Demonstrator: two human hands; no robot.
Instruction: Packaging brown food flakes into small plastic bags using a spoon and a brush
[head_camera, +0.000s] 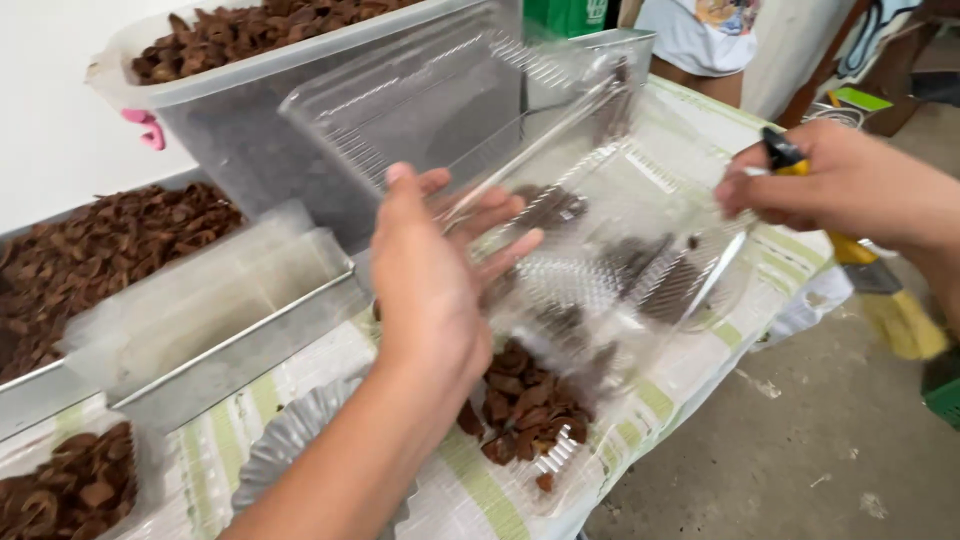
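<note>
Left hand (430, 275), fingers spread wide and nearly flat, presses against the near side of an open clear plastic clamshell box (560, 220) held above the table. Right hand (830, 185), fingers curled closed, pinches the box's far right edge; whether it also grips the yellow-handled tool (800, 165) beside the knuckles cannot be told. Below the left wrist, a filled clamshell of brown dried pieces (525, 405) lies on the striped tablecloth (480, 490). Left of that forearm sit a metal tray (210, 345) and a further heap of brown pieces (90, 260). Beyond the fingertips stands a large translucent tub (260, 110) holding more.
</note>
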